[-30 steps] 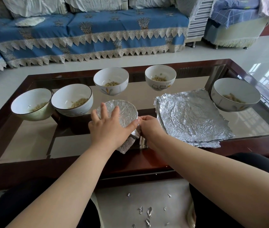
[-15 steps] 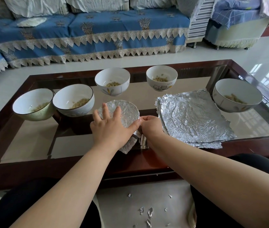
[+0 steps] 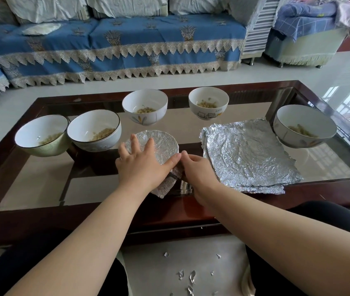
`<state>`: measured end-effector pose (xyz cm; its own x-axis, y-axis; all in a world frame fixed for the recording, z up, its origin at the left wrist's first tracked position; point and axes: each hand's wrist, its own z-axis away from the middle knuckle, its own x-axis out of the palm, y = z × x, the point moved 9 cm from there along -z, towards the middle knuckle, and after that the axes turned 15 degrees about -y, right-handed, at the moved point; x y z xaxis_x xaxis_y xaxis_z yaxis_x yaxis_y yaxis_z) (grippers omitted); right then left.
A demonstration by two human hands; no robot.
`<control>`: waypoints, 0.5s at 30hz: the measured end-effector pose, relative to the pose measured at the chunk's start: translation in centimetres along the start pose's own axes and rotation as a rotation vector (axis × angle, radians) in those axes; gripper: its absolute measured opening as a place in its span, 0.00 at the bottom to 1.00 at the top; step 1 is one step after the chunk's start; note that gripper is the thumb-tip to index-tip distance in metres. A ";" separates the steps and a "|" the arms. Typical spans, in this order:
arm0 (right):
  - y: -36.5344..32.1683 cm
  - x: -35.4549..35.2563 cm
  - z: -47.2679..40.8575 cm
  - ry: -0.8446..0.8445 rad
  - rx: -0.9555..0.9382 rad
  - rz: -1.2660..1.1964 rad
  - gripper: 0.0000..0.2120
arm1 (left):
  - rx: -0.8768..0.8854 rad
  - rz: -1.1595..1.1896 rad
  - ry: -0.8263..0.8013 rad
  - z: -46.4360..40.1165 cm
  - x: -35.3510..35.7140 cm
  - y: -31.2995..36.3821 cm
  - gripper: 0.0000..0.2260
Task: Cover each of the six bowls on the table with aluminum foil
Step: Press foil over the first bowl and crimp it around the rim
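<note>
A foil-covered bowl [image 3: 154,144] is pressed flat-handed by the left hand [image 3: 143,165]; its foil edge is pinched by the right hand [image 3: 197,169]. Spare foil sheets [image 3: 246,157] lie beside it, among five uncovered bowls.

Two bare forearms, sleeveless as far as the lower frame edge, ending in a left hand [image 3: 143,167] and a right hand [image 3: 198,170]. No rings, watch, bracelets or gloves on either; fingernails short and unpainted where visible on the left, the right's fingertips mostly hidden. Black garment over both legs, plain and matte, without visible seams, print or markings, seen at the lower left and lower right corners beneath the arms.
</note>
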<state>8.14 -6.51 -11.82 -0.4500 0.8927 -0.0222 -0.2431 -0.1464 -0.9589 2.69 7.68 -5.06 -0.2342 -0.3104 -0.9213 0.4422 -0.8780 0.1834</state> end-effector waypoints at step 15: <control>-2.7 -0.9 -0.7 -0.078 0.018 0.205 0.33 | 0.006 -0.096 -0.037 1.2 -0.8 -2.1 0.43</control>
<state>9.84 -6.60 -9.45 -0.5570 0.8077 -0.1934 -0.1550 -0.3299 -0.9312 0.88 9.33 -4.28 -0.3074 -0.2378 -0.9214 0.4111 -0.9064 0.0967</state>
